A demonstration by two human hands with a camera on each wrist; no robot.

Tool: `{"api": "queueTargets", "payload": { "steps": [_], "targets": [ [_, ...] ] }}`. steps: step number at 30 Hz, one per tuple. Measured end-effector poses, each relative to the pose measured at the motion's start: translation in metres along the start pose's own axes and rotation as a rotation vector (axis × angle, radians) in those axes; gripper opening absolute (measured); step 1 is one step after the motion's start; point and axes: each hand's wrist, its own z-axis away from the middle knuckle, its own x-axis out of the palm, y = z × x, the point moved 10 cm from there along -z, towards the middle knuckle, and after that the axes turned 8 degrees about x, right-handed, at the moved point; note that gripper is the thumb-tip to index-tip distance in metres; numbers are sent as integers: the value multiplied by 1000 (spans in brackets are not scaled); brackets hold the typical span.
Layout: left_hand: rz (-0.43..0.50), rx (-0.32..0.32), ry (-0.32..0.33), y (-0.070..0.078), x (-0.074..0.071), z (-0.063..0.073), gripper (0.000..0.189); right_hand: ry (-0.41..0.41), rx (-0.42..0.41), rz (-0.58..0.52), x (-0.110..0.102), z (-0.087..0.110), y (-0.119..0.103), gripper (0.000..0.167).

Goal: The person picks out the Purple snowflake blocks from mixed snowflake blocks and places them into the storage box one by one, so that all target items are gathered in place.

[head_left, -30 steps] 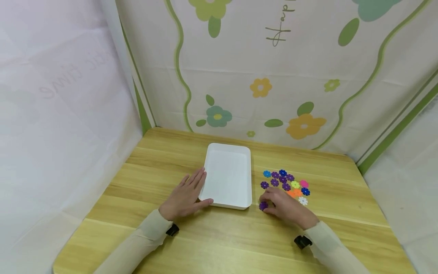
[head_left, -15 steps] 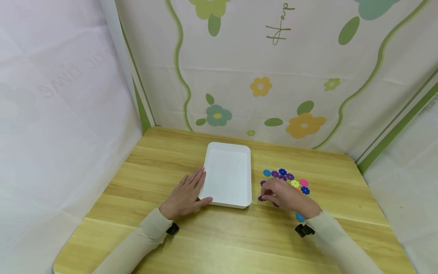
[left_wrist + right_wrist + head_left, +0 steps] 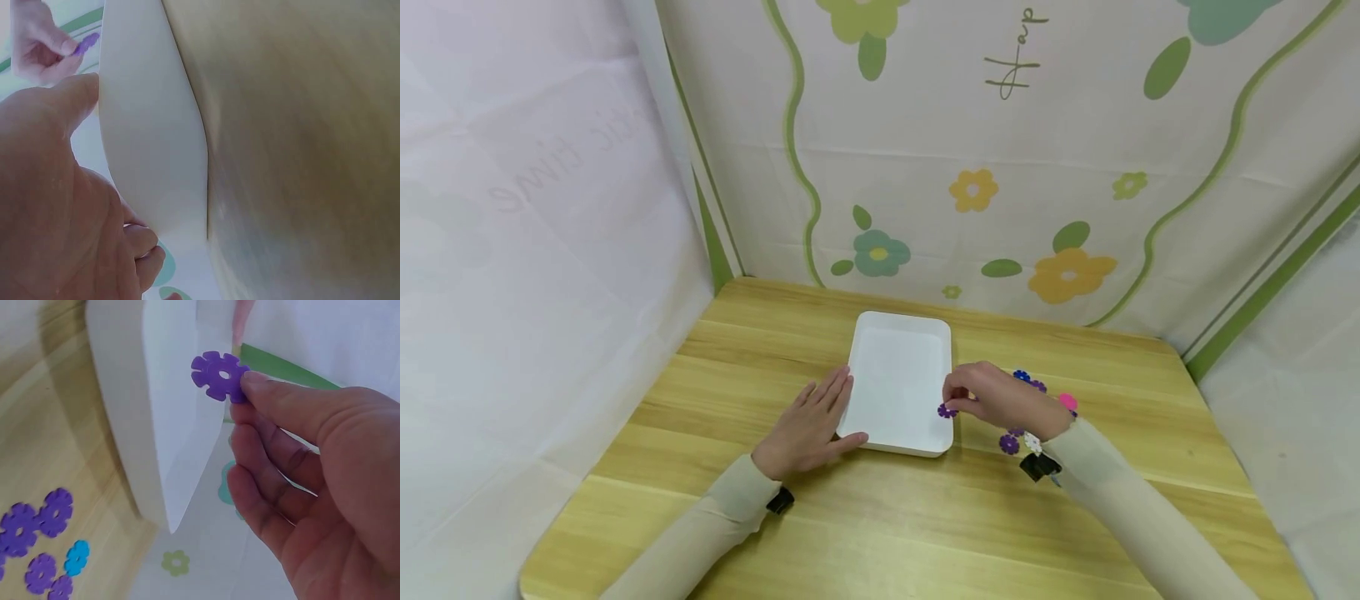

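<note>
Between thumb and fingertips my right hand (image 3: 1003, 402) pinches a purple snowflake disc (image 3: 219, 375), a flat notched piece with a hole in its middle. It holds the disc at the right rim of a white rectangular tray (image 3: 898, 383). My left hand (image 3: 805, 429) rests against the tray's left side near the front corner, its fingers straight and its thumb along the front edge. In the left wrist view the tray wall (image 3: 150, 137) fills the middle, beside the left palm. The tray's inside is bare in the head view.
Loose snowflake discs lie right of the tray, partly hidden under the right hand and forearm: purple ones (image 3: 1009, 443), a white one (image 3: 1033, 442) and a pink one (image 3: 1068, 402). A light blue disc (image 3: 77, 557) shows in the right wrist view. A printed curtain (image 3: 887, 167) stands behind the table.
My right hand has picked a purple disc from the pile and moved left with it to the tray's right rim. The left hand and the tray have stayed in place.
</note>
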Motion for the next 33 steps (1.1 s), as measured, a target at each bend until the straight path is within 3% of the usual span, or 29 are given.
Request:
{"api": "queueTargets", "payload": {
  "steps": [12,19,25,33],
  "targets": [
    [-33,-16,-18,-4,4,-1,97,-158,-14,-47,21,-69,-14,9],
    [-53,-14,-25,-3,4,-1,97,-231,30,-24,37,-106,-23,8],
    [-76,-7,-26,-2,4,-1,97,-304,60,-31,57,-125,-30,10],
    [-73,-8,-22,-2,3,0,96,-382,90,-7,85,-136,-30,12]
  ]
}}
